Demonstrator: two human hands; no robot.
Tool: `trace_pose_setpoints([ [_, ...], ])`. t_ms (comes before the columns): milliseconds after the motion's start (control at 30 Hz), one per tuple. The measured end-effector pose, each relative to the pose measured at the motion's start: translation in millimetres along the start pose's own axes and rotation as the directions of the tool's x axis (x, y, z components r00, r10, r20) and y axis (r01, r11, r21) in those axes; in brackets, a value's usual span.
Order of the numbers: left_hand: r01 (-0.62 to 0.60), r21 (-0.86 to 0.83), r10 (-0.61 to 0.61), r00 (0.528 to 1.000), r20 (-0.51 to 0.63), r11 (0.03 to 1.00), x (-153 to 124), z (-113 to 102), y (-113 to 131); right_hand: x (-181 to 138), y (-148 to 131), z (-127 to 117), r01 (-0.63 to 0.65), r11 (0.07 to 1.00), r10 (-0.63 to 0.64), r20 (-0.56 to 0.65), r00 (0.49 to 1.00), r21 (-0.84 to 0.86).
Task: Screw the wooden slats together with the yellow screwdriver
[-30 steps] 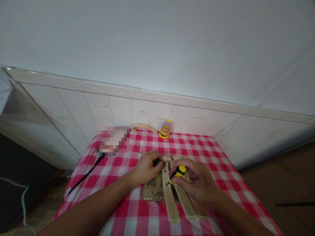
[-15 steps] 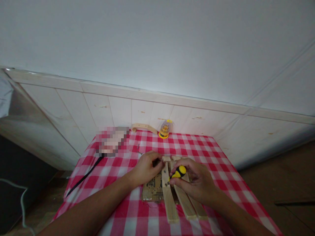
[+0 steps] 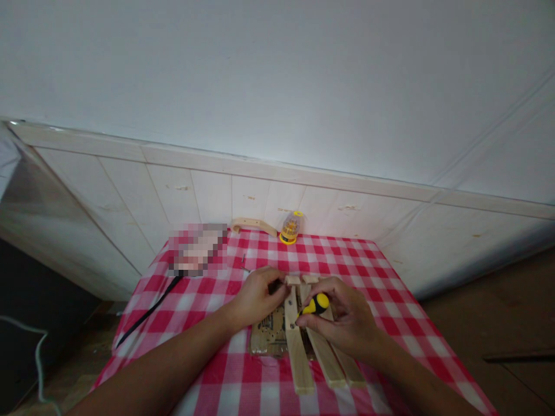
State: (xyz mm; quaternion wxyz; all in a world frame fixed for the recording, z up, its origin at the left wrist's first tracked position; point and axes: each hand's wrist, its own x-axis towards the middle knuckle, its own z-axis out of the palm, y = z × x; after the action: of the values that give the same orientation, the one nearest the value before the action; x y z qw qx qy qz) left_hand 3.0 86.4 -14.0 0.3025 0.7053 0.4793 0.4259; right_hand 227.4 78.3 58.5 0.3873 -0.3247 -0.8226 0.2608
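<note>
My right hand (image 3: pixel 347 315) is closed round a short yellow-and-black screwdriver (image 3: pixel 318 303). It slants down toward a dark screw hole in the leftmost wooden piece (image 3: pixel 299 358); whether its tip sits in the hole I cannot tell. My left hand (image 3: pixel 262 293) grips the upper left edge of that same piece with thumb and fingers, its fingertips partly hidden. Two more long wooden pieces (image 3: pixel 327 361) lie alongside, partly under my right hand. Beneath them is a flat brown cardboard piece (image 3: pixel 266 341) with printing and small holes.
A curved wooden piece (image 3: pixel 254 223) and a clear, yellow-capped bit case (image 3: pixel 290 227) stand at the table's back edge by the white panelled wall. Small metal parts (image 3: pixel 245 264) lie beyond my left hand. A blurred-out item with a black strap (image 3: pixel 151 306) is at left on the checked tablecloth (image 3: pixel 208 370).
The screwdriver has turned slightly in my right hand, with more yellow now showing on its grip. My left hand and the wooden pieces stay in place.
</note>
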Motion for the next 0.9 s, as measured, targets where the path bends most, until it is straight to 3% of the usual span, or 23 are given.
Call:
trace_pose_setpoints([
  [267,0.011,-0.012,-0.01,1.0,0.011,1.0,0,0,1,0,-1,0,-0.025,0.999,0.025,-0.033,0.999,0.023],
  [533,0.009,0.037,-0.01,1.0,0.017,0.999,1,-1,4,10,5,1,0.019,0.993,0.003,-0.192,0.981,0.114],
  [900,0.009,0.025,-0.009,1.0,0.018,1.0,1,-1,3,11,6,4,-0.036,0.994,0.048,-0.117,0.992,0.105],
])
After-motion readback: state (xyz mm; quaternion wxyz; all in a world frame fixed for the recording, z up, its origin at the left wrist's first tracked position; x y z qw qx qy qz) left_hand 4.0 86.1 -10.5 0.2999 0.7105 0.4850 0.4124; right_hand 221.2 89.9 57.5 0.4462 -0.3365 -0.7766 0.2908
